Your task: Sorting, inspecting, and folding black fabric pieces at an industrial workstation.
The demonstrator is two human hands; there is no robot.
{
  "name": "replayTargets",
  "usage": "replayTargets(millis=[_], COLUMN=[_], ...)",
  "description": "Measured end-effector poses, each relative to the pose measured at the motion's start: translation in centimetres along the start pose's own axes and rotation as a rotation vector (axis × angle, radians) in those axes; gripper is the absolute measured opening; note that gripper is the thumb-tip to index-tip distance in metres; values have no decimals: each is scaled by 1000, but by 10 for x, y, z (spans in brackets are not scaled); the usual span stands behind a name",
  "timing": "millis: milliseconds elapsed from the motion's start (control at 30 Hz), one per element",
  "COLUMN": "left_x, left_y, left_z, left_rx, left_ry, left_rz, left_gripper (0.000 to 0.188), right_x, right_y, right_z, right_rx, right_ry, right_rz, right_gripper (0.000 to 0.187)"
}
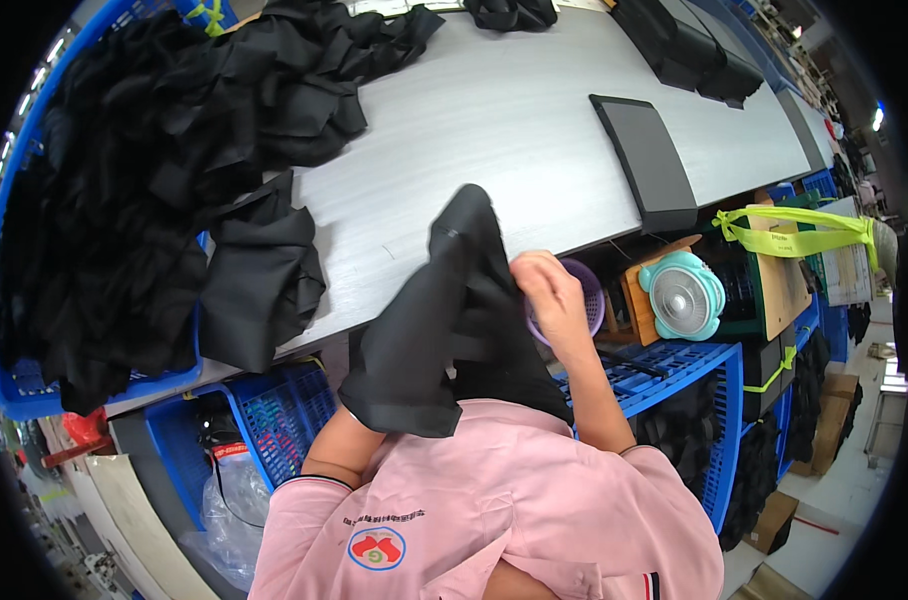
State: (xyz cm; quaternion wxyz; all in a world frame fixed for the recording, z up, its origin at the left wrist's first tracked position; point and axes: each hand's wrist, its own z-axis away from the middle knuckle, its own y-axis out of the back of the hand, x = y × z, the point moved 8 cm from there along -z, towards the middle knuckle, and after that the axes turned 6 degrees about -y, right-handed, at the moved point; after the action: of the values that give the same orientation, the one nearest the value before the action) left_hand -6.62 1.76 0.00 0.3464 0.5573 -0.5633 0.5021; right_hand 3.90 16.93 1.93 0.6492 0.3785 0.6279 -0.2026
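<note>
A black cloth piece [414, 330] is draped over my left forearm, and its far end rises to a rounded tip above the table edge. My left hand is hidden under or inside this cloth, so its fingers do not show. At the cloth's right edge is my right hand [554, 295], fingers bent and pressed together on the fabric. Nearest on the left, a folded black cloth piece [259, 280] lies over the table's front edge. On the table's right side rests a flat stack of dark grey panels [644, 165].
A blue crate [14, 395] at left overflows with a heap of black cloth [124, 180]. Bundled black pieces [689, 45] lie at the far right of the grey table [424, 120]. Below right are a purple basket [586, 290], a teal fan [684, 295] and blue crates [719, 440].
</note>
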Motion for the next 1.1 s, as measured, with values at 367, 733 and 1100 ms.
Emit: replayTargets(millis=[367,733,1100], left_x=[24,7,-13], left_y=[25,6,27], left_z=[-20,23,31], left_rx=[177,-24,4], left_ry=[-58,-114,30], left_rz=[-168,-856,-827], left_gripper=[45,53,53], right_x=[-8,-4,-42], right_y=[-11,35,-2], right_z=[5,-24,-12], right_rx=[-307,42,-279], right_ry=[-320,-177,-22], right_rz=[-716,-396,50], right_gripper=[24,41,23])
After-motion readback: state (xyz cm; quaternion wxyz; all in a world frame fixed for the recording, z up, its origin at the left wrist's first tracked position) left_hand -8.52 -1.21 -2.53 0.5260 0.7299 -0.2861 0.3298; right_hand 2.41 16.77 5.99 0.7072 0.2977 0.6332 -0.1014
